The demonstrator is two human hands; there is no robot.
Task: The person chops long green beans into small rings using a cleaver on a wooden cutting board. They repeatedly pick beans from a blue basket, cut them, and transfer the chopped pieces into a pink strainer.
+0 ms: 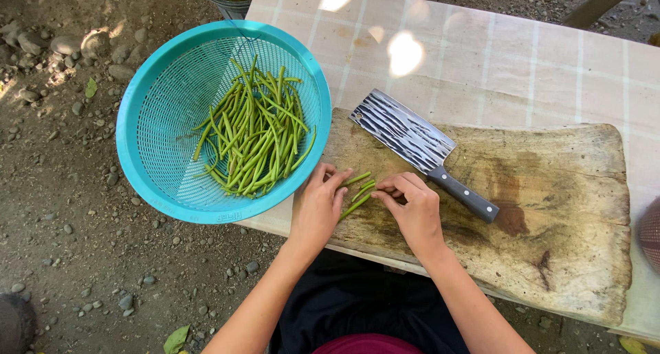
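We have both hands on a small bunch of green beans [358, 192] at the near left edge of the wooden cutting board [550, 209]; left hand [317, 206] lies flat with fingers loose, steadying the ends; right hand [414, 206] has its grip pinched closed on the other ends, likely to line them up. Cleaver [412, 142] rests flat on the board just behind the right hand, blade away, handle within reach. Teal colander [137, 141] overhangs the surface's [550, 65] left edge; it holds a loose heap of long beans [254, 134].
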